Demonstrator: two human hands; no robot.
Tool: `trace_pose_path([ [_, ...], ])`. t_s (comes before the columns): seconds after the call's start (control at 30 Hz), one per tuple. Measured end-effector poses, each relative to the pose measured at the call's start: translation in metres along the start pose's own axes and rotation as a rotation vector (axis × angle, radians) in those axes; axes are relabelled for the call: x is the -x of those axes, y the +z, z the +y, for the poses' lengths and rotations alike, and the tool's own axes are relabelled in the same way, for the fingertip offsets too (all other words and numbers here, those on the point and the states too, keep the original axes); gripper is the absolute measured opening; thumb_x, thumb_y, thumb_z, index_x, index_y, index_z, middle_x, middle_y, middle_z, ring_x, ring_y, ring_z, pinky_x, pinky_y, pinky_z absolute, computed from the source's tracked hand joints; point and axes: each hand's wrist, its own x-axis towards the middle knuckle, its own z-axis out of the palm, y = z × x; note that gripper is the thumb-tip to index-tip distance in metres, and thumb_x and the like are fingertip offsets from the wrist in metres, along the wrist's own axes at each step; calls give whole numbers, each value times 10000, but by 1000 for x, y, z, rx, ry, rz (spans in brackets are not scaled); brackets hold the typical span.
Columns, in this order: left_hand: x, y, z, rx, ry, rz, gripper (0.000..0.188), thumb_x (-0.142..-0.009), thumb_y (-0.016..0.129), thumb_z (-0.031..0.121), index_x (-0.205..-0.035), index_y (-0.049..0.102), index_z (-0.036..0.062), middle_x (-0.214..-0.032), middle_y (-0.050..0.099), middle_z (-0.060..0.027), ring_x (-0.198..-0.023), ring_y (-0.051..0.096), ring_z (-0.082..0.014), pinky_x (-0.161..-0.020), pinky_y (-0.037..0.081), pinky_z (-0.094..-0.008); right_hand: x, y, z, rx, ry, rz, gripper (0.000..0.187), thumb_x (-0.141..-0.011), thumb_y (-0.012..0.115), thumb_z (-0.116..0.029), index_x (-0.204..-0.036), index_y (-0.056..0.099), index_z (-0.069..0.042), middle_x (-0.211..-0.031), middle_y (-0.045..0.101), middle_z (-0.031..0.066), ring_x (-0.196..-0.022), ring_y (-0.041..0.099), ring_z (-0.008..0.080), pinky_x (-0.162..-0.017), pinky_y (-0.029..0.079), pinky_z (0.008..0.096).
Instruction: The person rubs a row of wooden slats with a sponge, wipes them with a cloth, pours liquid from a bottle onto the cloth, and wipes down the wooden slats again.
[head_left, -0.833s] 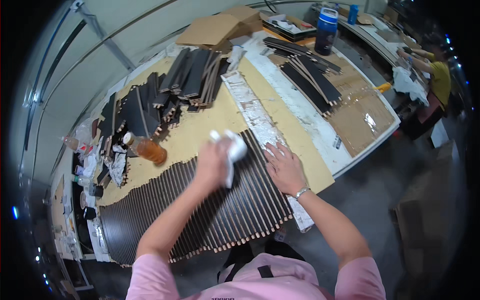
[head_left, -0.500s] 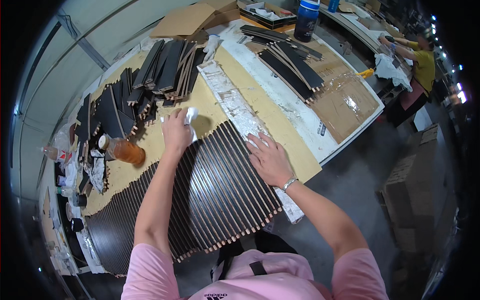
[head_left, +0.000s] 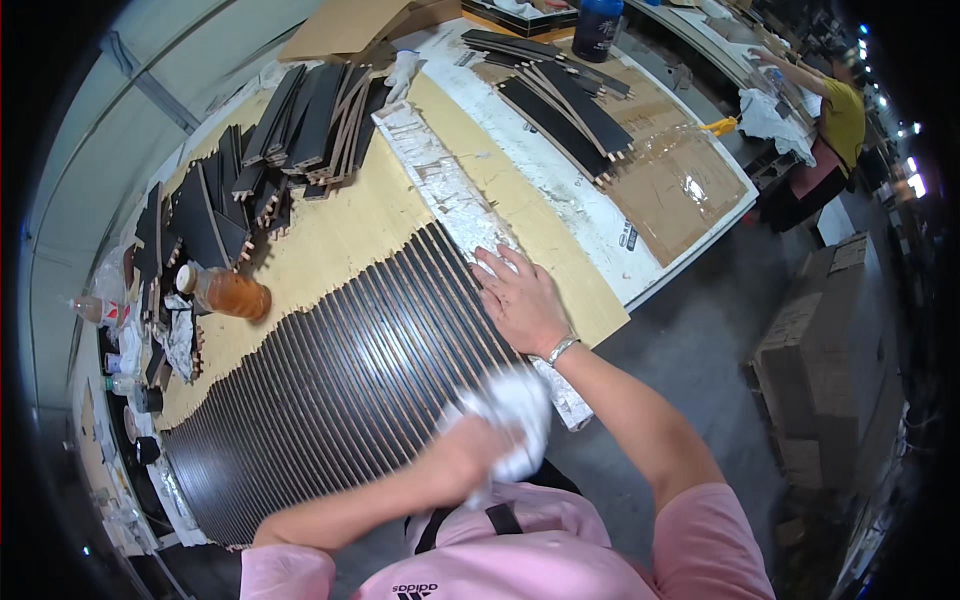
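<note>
A row of dark slats with pale dowel ends lies side by side across the table in front of me. My left hand is closed on a white cloth at the near right end of the row; both are smeared by motion. My right hand rests with fingers spread on a long white-wrapped bar along the right side of the row. A bracelet circles the right wrist.
Piles of dark boards stand at the far left, with more boards on cardboard at far right. A bottle of amber liquid lies left of the row. A blue bottle stands at the back. A person works at another table.
My left hand has swept the cloth from the far end of the slats to their near end, by my body. The right hand stays on the white bar. The view has shifted slightly.
</note>
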Motion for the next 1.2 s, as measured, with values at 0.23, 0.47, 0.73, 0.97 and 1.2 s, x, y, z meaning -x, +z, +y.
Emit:
trace_pose_path([
  [0.23, -59, -73, -33, -205, -397, 296, 534, -950, 786, -10, -1483, 771, -25, -1312, 831, -207, -1096, 764, -404, -1042, 619, -536, -4, 1, -12, 36, -26, -44, 549, -1264, 530, -359, -1731, 727, -149, -1901, 569, 9, -1783, 432, 281, -1366, 407, 597],
  [0.47, -6, -48, 77, 165, -34, -71, 611, -794, 815, -31, -1396, 870, 55, -1319, 820, -170, -1217, 761, -392, -1093, 605, -543, -1, 0, -2, 44, -3, -49, 543, -1264, 535, -365, -1732, 724, -164, -1920, 547, 3, -1803, 412, 276, -1417, 384, 613],
  [0.73, 73, -77, -29, -159, -517, 140, 552, -945, 807, 21, -1470, 881, 174, -1634, 789, -113, -1211, 758, -397, -1127, 623, -554, -1, 4, -11, 49, -31, -10, 526, -1260, 556, -362, -1727, 731, -194, -1910, 566, -31, -1791, 432, 276, -1403, 405, 594],
  [0.97, 99, -61, 14, -156, -541, 309, 500, -1054, 677, -83, -1483, 864, 94, -1545, 825, -214, -1343, 777, -420, -1182, 607, -578, 5, 2, -4, 25, -7, 5, 502, -1237, 604, -335, -1687, 763, -178, -1878, 605, -22, -1767, 468, 294, -1381, 422, 590],
  [1.2, 131, -64, 98, 1269, -928, 973, 541, -1351, 529, 409, -1614, 680, -39, -1455, 843, -149, -1240, 853, -246, -1102, 686, -442, 13, -13, -63, -421, -227, 155, 645, -1056, 882, -353, -1620, 778, -59, -1785, 660, 209, -1652, 577, 384, -1425, 421, 514],
])
